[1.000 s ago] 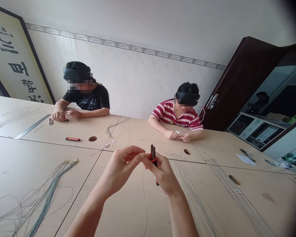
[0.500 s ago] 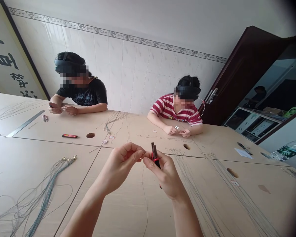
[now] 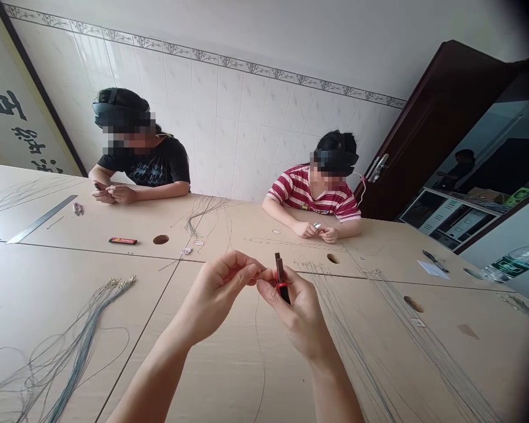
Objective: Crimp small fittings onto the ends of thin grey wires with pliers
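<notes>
Left hand in a close pinch, seemingly on the upper end of the cord, right hand wrapped round pliers beside it; cord trails between the wrists, probably light, limp, best held near its tip.

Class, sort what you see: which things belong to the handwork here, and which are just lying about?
Seemingly in the job:
- left hand
- right hand
- pliers
- hanging cord
- probably the cord bundle

Apparently just lying about:
- bottle
- pen
- paper
</notes>
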Tool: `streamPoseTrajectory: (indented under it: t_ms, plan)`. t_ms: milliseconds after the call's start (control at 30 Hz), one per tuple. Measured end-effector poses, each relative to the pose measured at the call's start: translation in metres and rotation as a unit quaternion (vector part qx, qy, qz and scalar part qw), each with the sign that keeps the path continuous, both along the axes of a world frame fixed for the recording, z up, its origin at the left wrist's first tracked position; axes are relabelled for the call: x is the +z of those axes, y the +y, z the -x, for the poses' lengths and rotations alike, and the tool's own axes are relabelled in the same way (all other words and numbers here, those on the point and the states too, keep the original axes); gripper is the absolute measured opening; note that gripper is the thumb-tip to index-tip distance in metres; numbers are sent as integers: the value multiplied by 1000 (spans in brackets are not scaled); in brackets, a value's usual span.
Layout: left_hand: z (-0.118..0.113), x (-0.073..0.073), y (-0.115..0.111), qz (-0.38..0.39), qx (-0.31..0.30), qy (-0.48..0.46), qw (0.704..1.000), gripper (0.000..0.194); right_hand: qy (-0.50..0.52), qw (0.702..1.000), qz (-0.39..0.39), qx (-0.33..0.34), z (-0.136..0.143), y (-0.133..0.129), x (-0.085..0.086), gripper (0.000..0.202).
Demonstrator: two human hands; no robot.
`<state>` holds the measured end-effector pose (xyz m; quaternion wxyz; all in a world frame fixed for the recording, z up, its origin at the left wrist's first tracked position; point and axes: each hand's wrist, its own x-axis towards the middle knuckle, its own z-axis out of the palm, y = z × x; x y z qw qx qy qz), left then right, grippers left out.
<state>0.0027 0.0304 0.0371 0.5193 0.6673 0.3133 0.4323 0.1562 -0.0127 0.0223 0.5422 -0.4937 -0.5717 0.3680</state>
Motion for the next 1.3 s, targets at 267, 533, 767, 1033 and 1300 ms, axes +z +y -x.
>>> streamPoseTrajectory:
  t_ms: [267,533,767,1033,1300]
  plan:
    - [-5,1,-3,29,-15,-29,999,21,-97,987,-79,-101,2,-4,-3,16]
    - [-3,1,-3,25,-15,-4,1000,24,-125,986,-82,-77,-1,-8,0,13]
    - [9,4,-6,-54,15,147,987,27,-100,991,-67,-60,-9,-11,7,17]
    - [11,5,-7,-98,4,227,969,26,-114,993,3,14,-14,-6,6,24]
    - [5,0,-4,-52,-10,135,989,26,-39,999,8,23,-10,0,-1,22]
